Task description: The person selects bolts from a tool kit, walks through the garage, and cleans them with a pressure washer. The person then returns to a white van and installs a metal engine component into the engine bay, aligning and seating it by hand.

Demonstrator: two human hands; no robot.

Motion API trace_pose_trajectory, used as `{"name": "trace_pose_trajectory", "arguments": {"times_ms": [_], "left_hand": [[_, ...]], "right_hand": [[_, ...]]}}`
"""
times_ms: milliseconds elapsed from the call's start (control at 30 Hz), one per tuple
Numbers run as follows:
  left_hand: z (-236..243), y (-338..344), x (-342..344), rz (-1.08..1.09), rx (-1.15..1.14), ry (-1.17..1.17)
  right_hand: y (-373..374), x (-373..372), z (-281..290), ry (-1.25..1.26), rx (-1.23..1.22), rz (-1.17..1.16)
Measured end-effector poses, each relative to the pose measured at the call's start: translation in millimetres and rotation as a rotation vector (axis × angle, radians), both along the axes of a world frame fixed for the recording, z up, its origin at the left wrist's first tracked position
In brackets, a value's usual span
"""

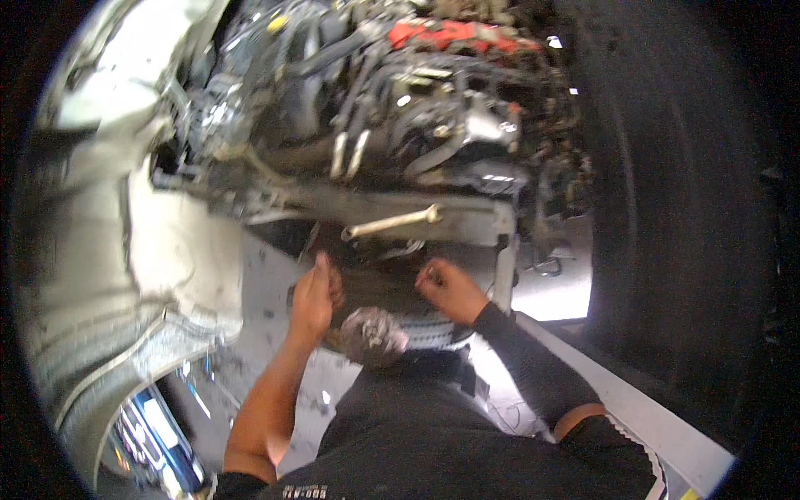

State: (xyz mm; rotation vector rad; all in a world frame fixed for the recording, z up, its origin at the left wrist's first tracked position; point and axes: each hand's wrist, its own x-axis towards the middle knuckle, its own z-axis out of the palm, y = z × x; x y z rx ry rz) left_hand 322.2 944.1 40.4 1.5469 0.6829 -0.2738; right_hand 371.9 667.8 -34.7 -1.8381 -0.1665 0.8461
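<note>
My left hand point(317, 298) is at the lower middle with its thumb up and fingers curled; whatever it may hold is hidden. My right hand point(448, 292), below a dark sleeve, is pinched round something too small to name. Above and between my hands, a combination wrench point(392, 222) lies slanted on a dark surface, with smaller metal pieces point(404, 250) just below it. A crumpled, stained pale rag point(371, 335) sits between and slightly below my hands.
An engine bay with hoses, metal parts and a red part point(433, 35) spans the top. A pale body panel point(183, 267) curves along the left, a large dark panel point(667, 208) stands at the right, and a grey bar point(617, 383) runs diagonally at lower right.
</note>
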Motion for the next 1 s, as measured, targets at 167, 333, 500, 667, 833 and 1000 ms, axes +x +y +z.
{"name": "trace_pose_trajectory", "arguments": {"times_ms": [167,333,500,667,833,1000], "left_hand": [[9,3,-9,0.094,-0.544,-0.08],[-15,18,-32,0.104,-0.486,-0.083],[-82,61,-68,-0.378,0.615,0.141],[-134,65,-114,-0.85,0.825,0.309],[-140,54,-104,-0.603,0.828,0.141],[-110,41,-62,-0.513,0.901,-0.047]], "right_hand": [[17,3,18,-0.16,-0.019,0.043],[25,-11,24,-0.089,-0.034,0.081],[26,-30,17,-0.158,-0.047,0.112],[20,-39,13,-0.153,-0.126,0.129],[9,-31,19,-0.092,-0.163,0.098],[-8,-4,34,-0.154,-0.148,0.014]]}}
